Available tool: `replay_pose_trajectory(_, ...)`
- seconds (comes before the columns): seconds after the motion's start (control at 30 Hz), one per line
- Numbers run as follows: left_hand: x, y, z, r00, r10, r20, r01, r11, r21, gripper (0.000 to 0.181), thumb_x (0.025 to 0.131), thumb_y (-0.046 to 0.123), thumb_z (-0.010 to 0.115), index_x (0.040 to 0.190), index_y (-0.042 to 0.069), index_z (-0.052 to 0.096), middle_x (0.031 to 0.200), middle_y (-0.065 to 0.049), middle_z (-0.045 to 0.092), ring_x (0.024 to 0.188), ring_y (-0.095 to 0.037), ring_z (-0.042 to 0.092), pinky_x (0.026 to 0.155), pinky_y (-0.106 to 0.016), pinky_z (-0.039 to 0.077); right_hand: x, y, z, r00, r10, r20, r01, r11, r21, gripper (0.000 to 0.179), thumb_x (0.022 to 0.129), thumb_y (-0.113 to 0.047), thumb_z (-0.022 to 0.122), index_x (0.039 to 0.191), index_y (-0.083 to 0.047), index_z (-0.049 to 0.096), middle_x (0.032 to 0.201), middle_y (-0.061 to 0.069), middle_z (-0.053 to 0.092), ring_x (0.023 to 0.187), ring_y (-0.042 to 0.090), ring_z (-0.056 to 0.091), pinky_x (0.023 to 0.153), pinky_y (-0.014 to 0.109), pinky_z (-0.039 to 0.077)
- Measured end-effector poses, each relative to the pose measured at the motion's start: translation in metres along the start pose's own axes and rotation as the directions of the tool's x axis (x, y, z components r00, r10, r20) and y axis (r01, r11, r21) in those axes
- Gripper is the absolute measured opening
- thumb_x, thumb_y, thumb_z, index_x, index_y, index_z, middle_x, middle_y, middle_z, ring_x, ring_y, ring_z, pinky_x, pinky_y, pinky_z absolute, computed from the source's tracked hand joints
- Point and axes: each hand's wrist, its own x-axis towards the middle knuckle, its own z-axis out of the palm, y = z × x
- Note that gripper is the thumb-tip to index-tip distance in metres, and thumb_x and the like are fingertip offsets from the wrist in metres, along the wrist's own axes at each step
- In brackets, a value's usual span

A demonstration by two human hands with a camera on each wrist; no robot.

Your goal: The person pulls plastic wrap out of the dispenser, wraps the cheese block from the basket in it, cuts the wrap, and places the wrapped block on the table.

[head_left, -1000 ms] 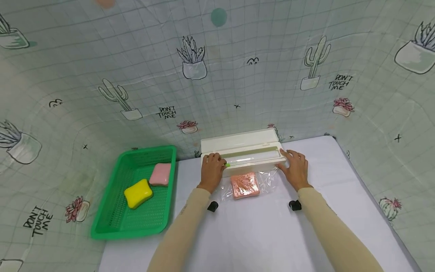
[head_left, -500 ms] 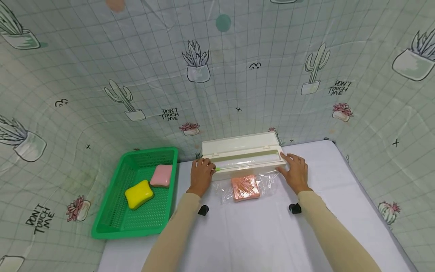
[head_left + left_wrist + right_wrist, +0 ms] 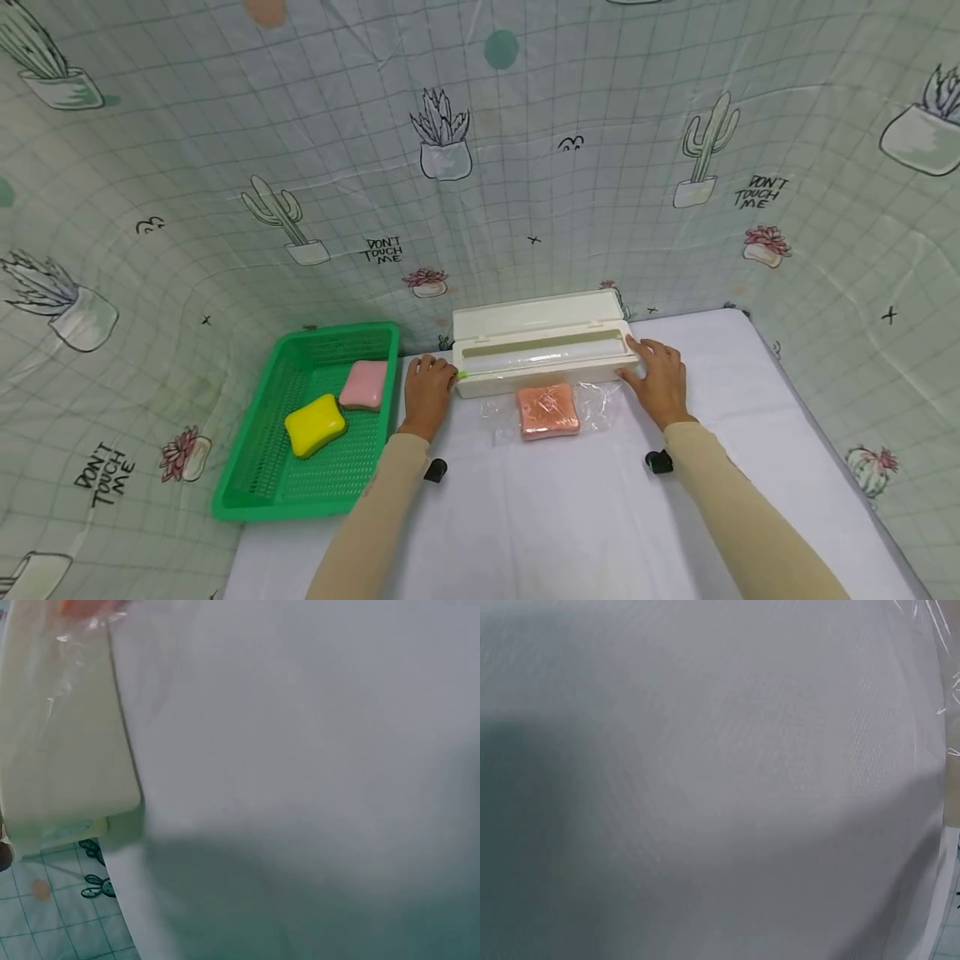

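One piece looks nearly done: the orange sponge (image 3: 549, 412) lies on the tabletop (image 3: 547, 517), just in front of the white cling-film dispenser (image 3: 495, 386), with clear film (image 3: 597, 404) shining across its top and spreading loose at both sides. The green slider (image 3: 462, 375) sits at the left end of its track, so the cut seems to have run its course (whether the film has fully parted, I cannot tell). The loose ends are not folded in, and the yellow sponge (image 3: 315, 426) and pink sponge (image 3: 364, 385) in the green basket (image 3: 300, 515) show no film that I can make out. The dispenser's lid (image 3: 536, 315) stands open.

The left hand (image 3: 430, 392) appears to pinch the slider; the right hand's (image 3: 660, 383) grip is around the dispenser's right end.

Compared with a second ago, the left hand and slider have travelled leftward along the front edge, while the right hand has kept its place.
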Motion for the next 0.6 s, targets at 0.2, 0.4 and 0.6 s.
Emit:
replay_pose_trajectory(0.2,-0.001,0.0,-0.001,1.0,-0.009,-0.001,0.009,1.0,-0.012,0.009,0.091,0.021,0.082,0.098,0.015,0.082,0.095,0.0,0.077,0.1,-0.023,0.063,0.101,-0.043,0.047,-0.001,0.002,0.002,0.999,-0.025,-0.025,0.025,1.0,0.002,0.069,0.084,-0.01,0.088,0.148,-0.006,0.06,0.142,0.028,0.057,0.13,0.053,0.045,0.102,0.065,0.038)
replay_pose_trajectory(0.4,-0.005,0.004,0.002,0.993,-0.117,0.031,0.12,0.986,-0.119,0.013,0.095,0.022,0.079,0.105,0.014,0.081,0.095,-0.001,0.075,0.097,-0.024,0.064,0.097,-0.045,0.048,-0.001,0.0,-0.001,0.999,-0.047,-0.017,0.048,0.999,0.008,0.069,0.085,-0.009,0.087,0.147,-0.003,0.059,0.134,0.03,0.061,0.126,0.053,0.048,0.1,0.066,0.04)
replay_pose_trajectory(0.6,-0.02,0.021,0.01,0.916,-0.375,0.143,0.401,0.835,-0.377,0.033,0.099,0.023,0.076,0.123,0.002,0.07,0.095,-0.009,0.071,0.092,-0.031,0.063,0.09,-0.048,0.047,0.001,-0.006,-0.008,0.998,-0.038,0.049,0.039,0.999,-0.028,0.069,0.088,-0.011,0.085,0.15,0.0,0.055,0.126,0.036,0.061,0.113,0.055,0.053,0.094,0.066,0.043)
